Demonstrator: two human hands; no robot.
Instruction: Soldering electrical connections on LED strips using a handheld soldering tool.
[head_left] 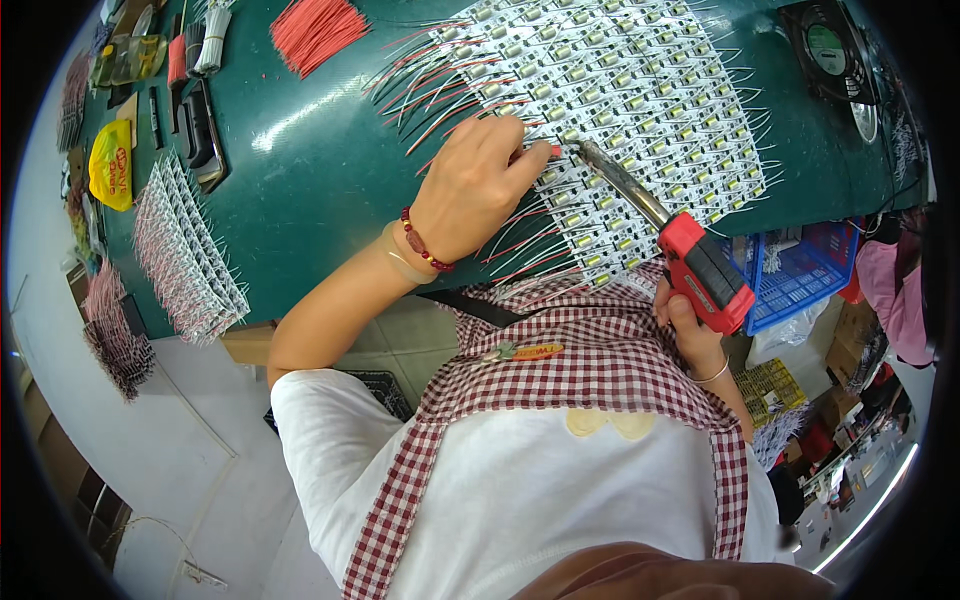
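Note:
My left hand [472, 188] is closed in a pinch over the left edge of a wide sheet of white circuit boards [640, 120]. Small red wire ends poke out at its fingertips. My right hand [692, 335] wraps round the handle of a red and black soldering gun [708, 272]. The gun's metal barrel slants up and left, and its dark tip sits just right of my left fingertips, over the boards. Whether the tip touches a joint is too small to tell. Red, black and white wires [440, 85] fringe the sheet's left side.
A bundle of red wires [318, 32] lies on the green table [330, 190]. At the left are wired board strips [185, 255], a yellow bag [110, 165] and a black tool [203, 135]. A round black fan [828, 50] stands far right, above a blue crate [800, 278].

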